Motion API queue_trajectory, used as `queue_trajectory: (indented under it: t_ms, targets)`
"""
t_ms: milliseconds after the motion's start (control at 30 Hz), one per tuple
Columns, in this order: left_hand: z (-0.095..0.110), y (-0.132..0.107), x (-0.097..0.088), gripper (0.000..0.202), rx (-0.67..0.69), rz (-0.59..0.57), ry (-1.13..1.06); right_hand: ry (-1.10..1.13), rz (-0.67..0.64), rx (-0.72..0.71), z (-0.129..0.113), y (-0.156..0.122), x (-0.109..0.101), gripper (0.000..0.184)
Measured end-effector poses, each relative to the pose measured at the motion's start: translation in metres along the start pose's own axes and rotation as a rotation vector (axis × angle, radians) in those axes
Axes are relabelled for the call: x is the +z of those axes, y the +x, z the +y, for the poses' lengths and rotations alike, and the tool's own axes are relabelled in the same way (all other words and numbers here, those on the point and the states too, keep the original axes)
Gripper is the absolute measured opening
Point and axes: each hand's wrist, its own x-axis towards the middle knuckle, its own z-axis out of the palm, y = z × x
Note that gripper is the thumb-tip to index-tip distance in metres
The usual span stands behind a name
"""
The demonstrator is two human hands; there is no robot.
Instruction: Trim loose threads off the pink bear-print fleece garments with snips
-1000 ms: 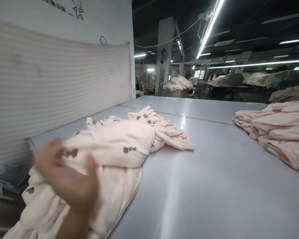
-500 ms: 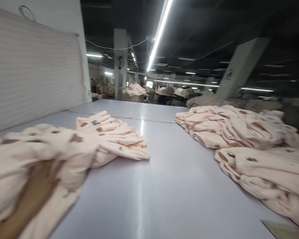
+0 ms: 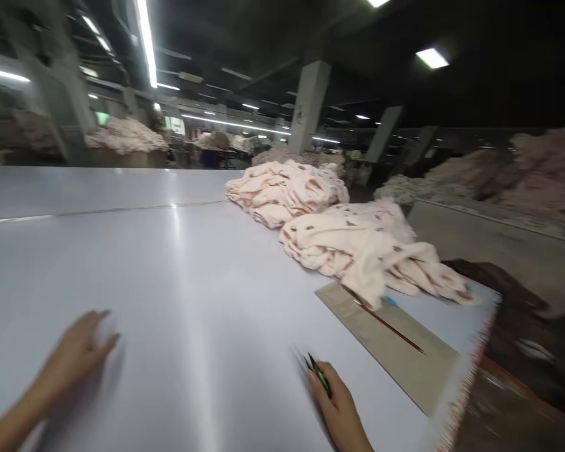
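Note:
My right hand [image 3: 336, 402] is closed around small green-handled thread snips [image 3: 324, 382], their dark blades pointing up and away over the table. My left hand [image 3: 78, 345] hovers over or rests on the pale tabletop [image 3: 145, 270] at the left, thumb and fingers apart, holding nothing. Beyond my right hand lies a heap of pale pink fleece garments [image 3: 343, 242] with small brown prints. A second pale pink pile [image 3: 287, 188] sits behind it.
A grey-brown board [image 3: 386, 351] lies at the table's right, carrying a dark red pen-like stick [image 3: 390, 328]. Past the table's right edge stands a large bin [image 3: 499, 238] by heaped fabric. More fabric [image 3: 127, 135] is piled beyond the far edge; pillars [image 3: 308, 107] stand behind.
The view has swung right. The garments that a hand was in at the left are out of view. Both my hands now show, the right one with snips.

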Motion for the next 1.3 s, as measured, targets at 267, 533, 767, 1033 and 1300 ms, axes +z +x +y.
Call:
queue_trajectory:
  t_ms: [267, 533, 767, 1033, 1300]
  targets:
    - [0.330, -0.118, 0.169, 0.050, 0.508, -0.527, -0.496, -0.245, 0.306, 0.344, 0.097, 0.053, -0.123, 0.025]
    - [0.403, -0.133, 0.216, 0.054, 0.661, -0.546, -0.265, -0.474, 0.175, 0.513, 0.176, 0.110, -0.182, 0.032]
    - [0.406, -0.132, 0.207, 0.049, 0.647, -0.494, -0.280, -0.532, 0.055, 0.337, 0.164, 0.116, -0.189, 0.034]
    - [0.414, -0.133, 0.202, 0.046, 0.543, -0.548, -0.324, -0.502, -0.173, 0.236, 0.172, 0.098, -0.192, 0.018]
    - [0.419, -0.127, 0.193, 0.053, 0.502, -0.688, -0.318, 0.111, -0.376, 0.199, 0.161, 0.095, -0.219, 0.028]
